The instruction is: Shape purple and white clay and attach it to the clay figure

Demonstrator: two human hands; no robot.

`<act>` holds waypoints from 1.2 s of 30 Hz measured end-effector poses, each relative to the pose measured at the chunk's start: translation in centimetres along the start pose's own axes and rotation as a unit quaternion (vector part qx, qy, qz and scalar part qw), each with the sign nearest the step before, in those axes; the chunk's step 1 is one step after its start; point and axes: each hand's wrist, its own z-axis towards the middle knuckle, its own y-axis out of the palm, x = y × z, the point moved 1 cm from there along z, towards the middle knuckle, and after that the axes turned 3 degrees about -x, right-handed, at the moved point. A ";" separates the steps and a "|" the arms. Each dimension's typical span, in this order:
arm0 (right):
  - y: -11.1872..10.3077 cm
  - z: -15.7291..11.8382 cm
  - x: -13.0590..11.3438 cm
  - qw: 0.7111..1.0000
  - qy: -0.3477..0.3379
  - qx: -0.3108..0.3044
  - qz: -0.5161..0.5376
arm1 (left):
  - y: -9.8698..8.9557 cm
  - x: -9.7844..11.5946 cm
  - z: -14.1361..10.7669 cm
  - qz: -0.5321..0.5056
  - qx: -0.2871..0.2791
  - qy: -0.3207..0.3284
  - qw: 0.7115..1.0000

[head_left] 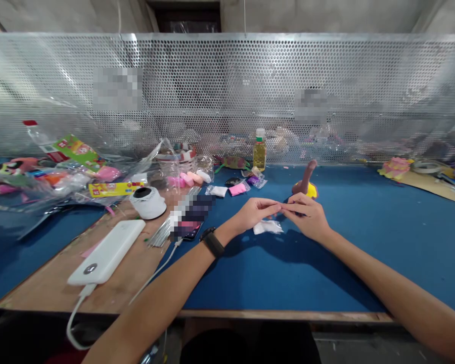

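My left hand (256,212) and my right hand (306,216) meet at the fingertips above the blue mat (250,283). Both are closed in a pinch, and whatever lies between the fingers is too small or hidden to make out. Just below them on the mat is a clear packet of white material (267,227). Behind my right hand stands a brown, upright stalk-like shape (308,177) with a yellow piece (312,190) at its base, partly covered by the hand. Farther back lie a pink packet (238,189), a white packet (217,191) and a purple packet (256,180).
A bottle of yellow liquid (260,151) stands before the perforated metal screen (227,76). On the left are a phone (193,230), thin rods (163,232), a white power bank (108,250) with a cable, a white roll-shaped object (148,205) and bagged items. Cardboard (428,184) lies far right.
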 end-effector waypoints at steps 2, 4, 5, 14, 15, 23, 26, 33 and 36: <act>0.0 0.0 0.0 1.000 -0.004 -0.008 -0.010 | -0.2 -0.1 0.1 -0.002 0.015 0.005 1.000; 0.0 0.0 -0.1 1.000 -0.006 -0.017 -0.014 | -0.2 -0.2 0.2 -0.001 0.025 0.006 1.000; 0.0 0.0 -0.1 1.000 -0.008 -0.020 -0.015 | -0.2 -0.2 0.2 -0.002 0.031 0.004 1.000; 0.4 -0.2 0.0 0.999 0.008 -0.040 -0.018 | 0.2 -0.1 0.2 -0.001 0.063 -0.009 0.998; 0.5 -0.2 -0.1 0.999 0.012 -0.044 -0.022 | 0.2 -0.2 0.2 0.004 0.069 -0.006 0.998; 1.1 -0.4 0.2 0.998 0.025 -0.007 -0.049 | 0.6 -0.7 0.3 -0.027 0.095 -0.039 0.994; 1.1 -0.4 0.6 0.999 0.015 -0.023 -0.042 | 0.7 -0.6 0.1 -0.061 0.081 -0.060 0.993; 0.9 -0.5 0.4 0.997 -0.007 -0.016 -0.075 | 0.3 -0.5 0.0 -0.071 0.060 -0.064 0.994; 0.9 -0.6 0.5 0.996 -0.020 -0.009 -0.090 | 0.2 -0.4 0.0 -0.060 0.061 -0.057 0.995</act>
